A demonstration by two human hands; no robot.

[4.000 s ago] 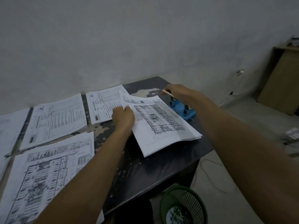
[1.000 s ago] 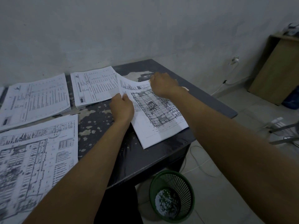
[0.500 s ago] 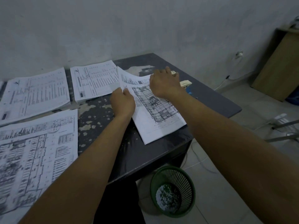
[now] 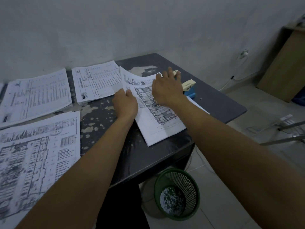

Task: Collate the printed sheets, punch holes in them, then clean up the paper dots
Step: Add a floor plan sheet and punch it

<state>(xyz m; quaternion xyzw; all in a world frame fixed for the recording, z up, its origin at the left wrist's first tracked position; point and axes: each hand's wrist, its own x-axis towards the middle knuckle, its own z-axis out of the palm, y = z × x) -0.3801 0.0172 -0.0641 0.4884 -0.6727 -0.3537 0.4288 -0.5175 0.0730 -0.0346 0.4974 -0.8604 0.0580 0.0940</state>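
Compared with half a second ago, the right hand point(image 4: 166, 90) is reaching further over the collated set of sheets point(image 4: 158, 119), its straight fingers now lying over the far edge beside the cream handle of the blue hole punch point(image 4: 189, 90), more of which is showing. The left hand point(image 4: 125, 104) is still pinching the near left edge of the set, whose far corner is curling upward.

The set is lying skewed near the right end of the dark table point(image 4: 219, 104), its right edge meeting the punch and its near corner close to the table's front edge. Bare tabletop is lying open between the set and the stacks on the left: two stacks of printed tables point(image 4: 95, 81) against the wall and a floor-plan stack point(image 4: 38, 154) nearer.

The tabletop is worn and blotched with pale patches. Below the front edge, a green mesh wastebasket point(image 4: 177, 194) holding paper dots point(image 4: 171, 201) is standing on the tiled floor.
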